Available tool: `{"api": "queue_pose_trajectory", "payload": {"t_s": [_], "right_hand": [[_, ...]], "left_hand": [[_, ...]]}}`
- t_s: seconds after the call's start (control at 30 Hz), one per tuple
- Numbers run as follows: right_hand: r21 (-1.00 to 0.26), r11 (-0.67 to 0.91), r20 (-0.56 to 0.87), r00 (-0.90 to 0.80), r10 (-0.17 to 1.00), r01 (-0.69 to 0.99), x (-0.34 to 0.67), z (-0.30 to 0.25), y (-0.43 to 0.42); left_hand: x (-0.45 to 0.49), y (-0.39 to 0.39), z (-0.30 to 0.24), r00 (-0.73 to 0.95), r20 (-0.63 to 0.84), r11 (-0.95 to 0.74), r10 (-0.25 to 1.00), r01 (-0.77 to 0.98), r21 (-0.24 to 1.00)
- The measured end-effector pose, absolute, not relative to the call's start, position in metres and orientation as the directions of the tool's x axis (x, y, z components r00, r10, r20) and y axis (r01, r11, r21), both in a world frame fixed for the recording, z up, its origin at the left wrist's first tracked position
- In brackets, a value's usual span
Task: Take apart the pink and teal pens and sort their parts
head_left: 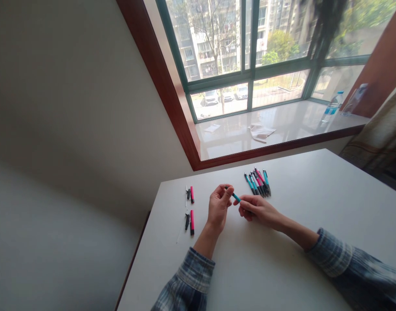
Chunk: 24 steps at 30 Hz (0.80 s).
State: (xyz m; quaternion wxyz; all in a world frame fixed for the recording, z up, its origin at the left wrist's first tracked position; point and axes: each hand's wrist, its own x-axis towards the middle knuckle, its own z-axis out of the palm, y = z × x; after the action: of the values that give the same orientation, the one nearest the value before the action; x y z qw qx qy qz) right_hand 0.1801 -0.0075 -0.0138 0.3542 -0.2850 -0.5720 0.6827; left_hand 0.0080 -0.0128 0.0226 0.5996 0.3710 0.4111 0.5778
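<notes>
Both my hands hold one teal pen just above the white table. My left hand pinches its dark tip end, fingers curled. My right hand grips the other end, fingers closed round it. To the right, behind my hands, lies a bunch of several teal and pink pens. Left of my left hand lie pen parts: a pink barrel with a small black piece, and nearer me another pink barrel beside a black piece.
A thin white rod lies beside the far pink barrel. The table's left edge is close to the parts. Behind is a stone window sill with a cloth, a paper and a water bottle.
</notes>
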Motion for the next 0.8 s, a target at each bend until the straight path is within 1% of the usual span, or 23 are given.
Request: {"api": "queue_pose_trajectory", "payload": {"t_s": [0.1, 0.17, 0.27, 0.43, 0.5, 0.67, 0.73, 0.8], "right_hand": [[-0.958, -0.171, 0.001, -0.599, 0.801, -0.23, 0.1788, -0.0121, -0.0094], [-0.942, -0.205, -0.014, -0.58, 0.815, -0.265, 0.1787, -0.0113, -0.0099], [-0.932, -0.231, -0.036, -0.563, 0.826, -0.278, 0.1792, -0.0114, -0.0097], [-0.961, -0.165, -0.009, -0.568, 0.823, -0.224, 0.1789, -0.0136, -0.0083], [-0.964, -0.155, -0.007, -0.566, 0.824, -0.214, 0.1787, -0.0138, -0.008], [-0.942, -0.21, -0.021, -0.577, 0.817, -0.263, 0.1792, -0.0131, -0.0087], [-0.935, -0.23, -0.036, -0.573, 0.819, -0.269, 0.1796, -0.0131, -0.0089], [-0.94, -0.218, -0.035, -0.562, 0.826, -0.261, 0.1798, -0.0131, -0.0088]], "left_hand": [[0.0068, -0.0154, 0.0278, 0.13, -0.082, 0.134, 0.988, -0.467, 0.874], [0.0058, -0.0161, 0.0301, 0.164, -0.078, 0.15, 0.983, -0.497, 0.855], [0.0047, -0.0147, 0.0297, 0.137, -0.076, 0.131, 0.988, -0.46, 0.878], [0.0046, -0.0107, 0.0241, -0.003, -0.07, 0.063, 0.998, -0.42, 0.905], [0.0046, -0.0107, 0.0234, 0.013, -0.072, 0.07, 0.997, -0.428, 0.901], [0.0038, -0.0134, 0.0248, 0.156, -0.089, 0.151, 0.984, -0.454, 0.878], [0.0041, -0.0137, 0.0245, 0.159, -0.084, 0.148, 0.984, -0.455, 0.878], [0.0047, -0.0132, 0.0233, 0.122, -0.083, 0.128, 0.989, -0.436, 0.891]]}}
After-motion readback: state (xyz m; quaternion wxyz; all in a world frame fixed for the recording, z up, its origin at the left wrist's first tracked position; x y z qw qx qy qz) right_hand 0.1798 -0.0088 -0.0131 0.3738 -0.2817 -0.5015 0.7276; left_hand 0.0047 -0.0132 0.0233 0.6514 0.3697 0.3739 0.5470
